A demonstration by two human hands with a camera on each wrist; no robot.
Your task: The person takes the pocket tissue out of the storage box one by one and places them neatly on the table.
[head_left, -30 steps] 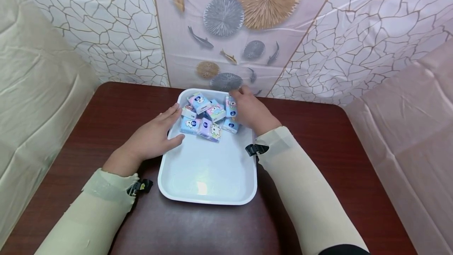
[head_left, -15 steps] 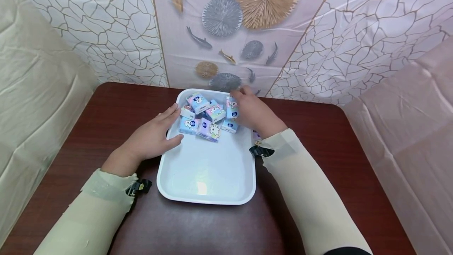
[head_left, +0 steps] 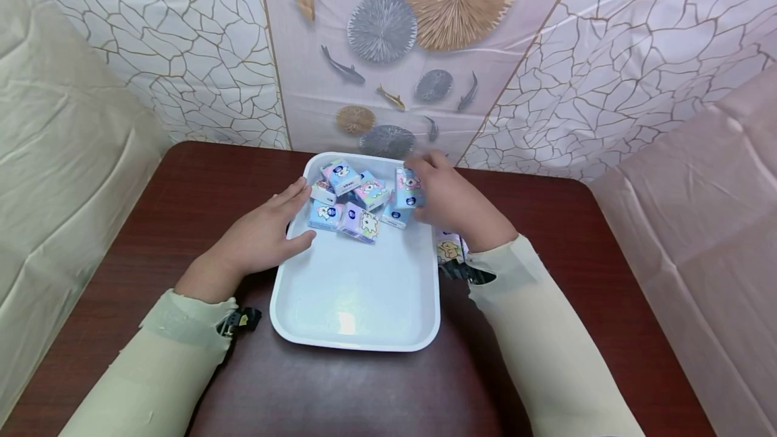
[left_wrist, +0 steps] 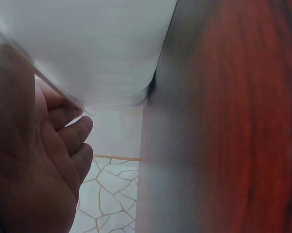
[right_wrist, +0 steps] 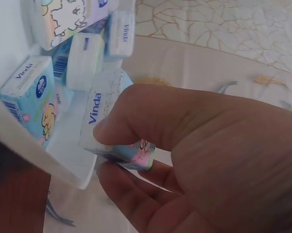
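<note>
while the right hand (head_left: 452, 201) hangs over the far right corner of a white tray (head_left: 358, 309), its thumb and fingers (right_wrist: 136, 114) pinch one small tissue pack (head_left: 408, 188) and hold it just above the others. in the right wrist view the pack (right_wrist: 114, 131) sits between the curled forefinger on top and the thumb underneath, its printed side facing outward with the word "vinda" readable.

below and to the left of those fingertips, a loose pile of tissue packs (head_left: 352, 201) lies in the far end of the tray, some flat and some tilted against each other. another pack (head_left: 450, 248) lies on the dark red table (head_left: 152, 194), just outside the tray's right rim and beside the right wrist.

the left hand (head_left: 257, 238) rests on the tray's left rim, fingers straight and relaxed, thumb inside the rim and fingertips close to the pile. the left wrist view shows the palm (left_wrist: 34, 170) against the tray's underside, blurred. cream sleeves cover both forearms.
</note>
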